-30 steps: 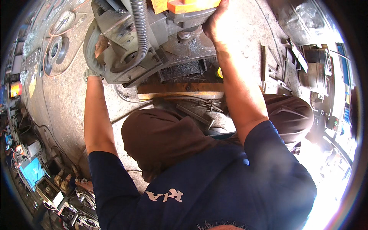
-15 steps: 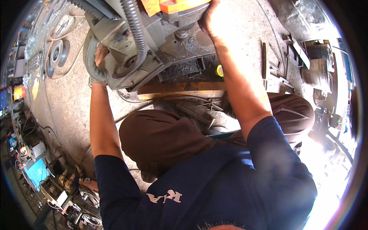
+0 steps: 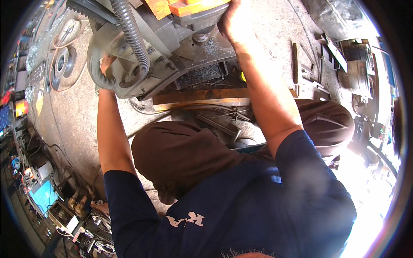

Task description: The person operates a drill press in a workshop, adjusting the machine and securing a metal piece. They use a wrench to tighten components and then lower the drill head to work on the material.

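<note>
A heavy grey machine [image 3: 161,69] with an orange and dark housing [image 3: 202,15], a ribbed metal conduit [image 3: 129,36] and a toothed bar [image 3: 86,10] stands in front of me at the upper middle. It looks like a drill, but its exact kind I cannot tell. My left hand [image 3: 107,63] is closed round its curved grey handle [image 3: 94,64], which hides part of the fingers. My right hand [image 3: 228,26] grips the right end of the dark housing, with its fingers mostly hidden. Below the housing, a round metal part [image 3: 200,38] sits above a dusty metal plate [image 3: 221,49].
A rusty orange-brown beam [image 3: 202,98] lies between the machine and my knees. Metal bars [image 3: 296,64] lie on the floor to the right, near a large metal cylinder [image 3: 357,79]. Discs [image 3: 62,62] and a hose lie at left; coiled cables [image 3: 102,221] are at lower left.
The machine has shifted a little to the left and slightly upward in the picture, and both my hands have moved with it. Their hold looks the same.
</note>
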A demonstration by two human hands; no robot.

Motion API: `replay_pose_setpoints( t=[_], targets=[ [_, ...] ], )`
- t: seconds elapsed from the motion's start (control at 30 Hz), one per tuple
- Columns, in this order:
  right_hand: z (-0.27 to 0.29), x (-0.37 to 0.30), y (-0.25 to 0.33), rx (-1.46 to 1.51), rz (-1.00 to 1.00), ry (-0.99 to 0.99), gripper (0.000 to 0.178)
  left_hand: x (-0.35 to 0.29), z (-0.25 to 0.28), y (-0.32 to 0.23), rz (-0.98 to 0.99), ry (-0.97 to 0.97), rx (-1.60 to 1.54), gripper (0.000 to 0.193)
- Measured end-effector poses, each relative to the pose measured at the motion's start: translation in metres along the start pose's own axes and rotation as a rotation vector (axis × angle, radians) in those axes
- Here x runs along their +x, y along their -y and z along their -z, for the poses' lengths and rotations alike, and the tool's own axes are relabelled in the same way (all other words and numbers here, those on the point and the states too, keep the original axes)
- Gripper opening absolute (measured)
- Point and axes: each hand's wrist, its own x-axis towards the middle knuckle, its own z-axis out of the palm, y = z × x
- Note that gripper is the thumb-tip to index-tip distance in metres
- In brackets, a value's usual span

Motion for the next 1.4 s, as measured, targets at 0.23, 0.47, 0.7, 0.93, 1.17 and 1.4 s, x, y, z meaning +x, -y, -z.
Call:
replay_pose_setpoints(
  t=[0.23, 0.47, 0.7, 0.93, 1.17, 1.4],
  targets=[
    [-0.004, 0.0, 0.02, 0.259, -0.016, 0.041, 0.068, 0.0, 0.002, 0.0, -0.015, -0.004, 0.018, 0.045],
    [0.004, 0.001, 0.001, -0.075, -0.013, 0.035, 0.056, 0.0, 0.011, -0.005, -0.03, -0.005, 0.04, 0.044],
    [-0.007, 0.0, -0.003, -0.082, 0.032, -0.102, 0.058, 0.002, 0.012, -0.007, -0.046, 0.007, 0.049, 0.044],
    [-0.001, 0.001, -0.009, -0.101, -0.013, -0.05, 0.059, 0.004, 0.011, -0.012, -0.074, 0.029, 0.092, 0.043],
    [-0.007, 0.0, -0.005, 0.077, -0.019, 0.024, 0.057, -0.002, 0.028, -0.04, -0.297, 0.221, 0.453, 0.043],
    [-0.011, 0.006, 0.025, 0.351, 0.077, 0.118, 0.071, 0.009, 0.045, -0.067, -0.273, 0.369, 0.601, 0.042]
  ],
)
